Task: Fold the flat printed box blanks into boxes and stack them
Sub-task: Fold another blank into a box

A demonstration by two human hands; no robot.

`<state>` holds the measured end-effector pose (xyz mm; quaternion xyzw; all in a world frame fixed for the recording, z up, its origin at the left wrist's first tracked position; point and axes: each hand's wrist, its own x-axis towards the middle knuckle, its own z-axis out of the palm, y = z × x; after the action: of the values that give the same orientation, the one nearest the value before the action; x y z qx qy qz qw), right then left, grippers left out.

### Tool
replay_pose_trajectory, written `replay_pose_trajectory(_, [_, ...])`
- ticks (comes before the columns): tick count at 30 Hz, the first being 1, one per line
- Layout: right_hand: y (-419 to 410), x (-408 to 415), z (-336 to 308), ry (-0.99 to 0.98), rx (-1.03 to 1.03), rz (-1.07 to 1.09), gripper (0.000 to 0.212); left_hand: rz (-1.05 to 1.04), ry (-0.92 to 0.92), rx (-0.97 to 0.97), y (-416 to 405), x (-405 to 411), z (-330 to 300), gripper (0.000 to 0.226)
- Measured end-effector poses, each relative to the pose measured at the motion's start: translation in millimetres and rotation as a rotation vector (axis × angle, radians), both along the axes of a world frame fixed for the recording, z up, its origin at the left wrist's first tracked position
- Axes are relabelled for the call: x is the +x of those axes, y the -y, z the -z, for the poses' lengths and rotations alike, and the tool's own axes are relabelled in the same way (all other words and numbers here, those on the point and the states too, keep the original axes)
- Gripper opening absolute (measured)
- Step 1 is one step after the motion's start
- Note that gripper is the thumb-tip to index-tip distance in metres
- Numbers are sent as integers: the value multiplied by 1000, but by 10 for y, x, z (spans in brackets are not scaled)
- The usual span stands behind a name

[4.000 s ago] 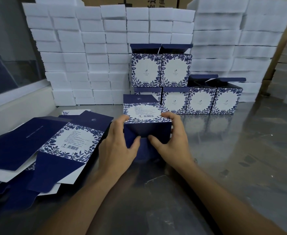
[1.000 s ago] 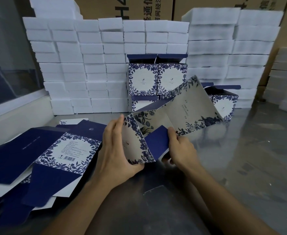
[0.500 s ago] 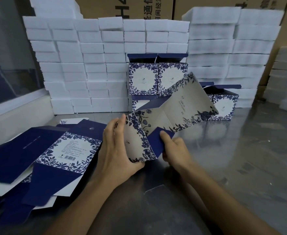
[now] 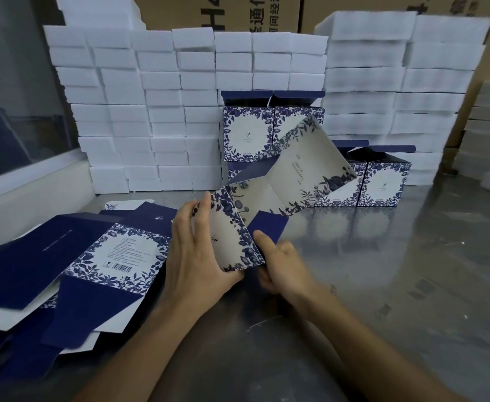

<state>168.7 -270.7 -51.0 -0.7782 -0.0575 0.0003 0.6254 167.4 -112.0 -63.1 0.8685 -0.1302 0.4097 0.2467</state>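
While both hands work one blank above the table, the scene reads as follows:

Box being folded: a half-formed box blank (image 4: 281,195) with white panels and blue leaf borders, held up off the table at the near centre, its long panel tilted up and away to the right
Left hand: the left hand (image 4: 197,256) holds the near-left panel of the blank, thumb curled under its lower edge and long fingers (image 4: 201,210) laid up along the panel's outer side
Right hand: the right hand (image 4: 281,265) sits just right of the left, fingers curled under the blank, one finger pressing on the dark blue flap (image 4: 267,224) at the blank's lower middle
Flat blanks: a loose pile of flat blanks (image 4: 87,265) lies on the left of the table, overlapping, the top one showing a barcode panel and navy flaps
Finished boxes: folded boxes (image 4: 272,129) stand at the far centre in two tiers, lids open; the lower row reaches right to a box (image 4: 382,181), partly hidden behind the held blank
Table: grey, shiny table (image 4: 411,271) reflecting the boxes
Background: stacks of white foam blocks (image 4: 151,111) line the far edge, with brown cartons (image 4: 223,10) behind them
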Motion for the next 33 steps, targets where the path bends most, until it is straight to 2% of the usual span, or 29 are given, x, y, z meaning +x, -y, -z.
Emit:
replay_pose_trajectory(4, [-9, -42, -34, -23, -17, -71, 47, -27, 20, 18, -35, 14, 11, 136])
replay_pose_trajectory(14, [-64, -64, 67, 66, -114, -42, 80, -67, 55, -5, -9, 23, 13, 128])
replay_pose_trajectory(17, [-79, -65, 90, 71, -57, -8, 77, -82, 58, -5, -5, 12, 18, 131])
replay_pose_trajectory(22, [-144, -63, 126, 160, -21, 175, 73, -72, 45, -69, 7, -3, 17, 129])
replay_pose_trajectory(25, [-105, -23, 71, 108, 123, 239, 67, -13, 7, -124, 27, -28, -3, 131])
replay_pose_trajectory(27, [-39, 5, 8, 95, 181, 266, 71, 36, -15, -178, 56, -44, -15, 117])
replay_pose_trajectory(30, [45, 36, -65, 111, 189, 267, 89, 70, -16, -239, 95, -55, -13, 83])
replay_pose_trajectory(33, [93, 52, -103, 84, 191, 277, 98, 131, -49, -321, 95, -64, -2, 67])
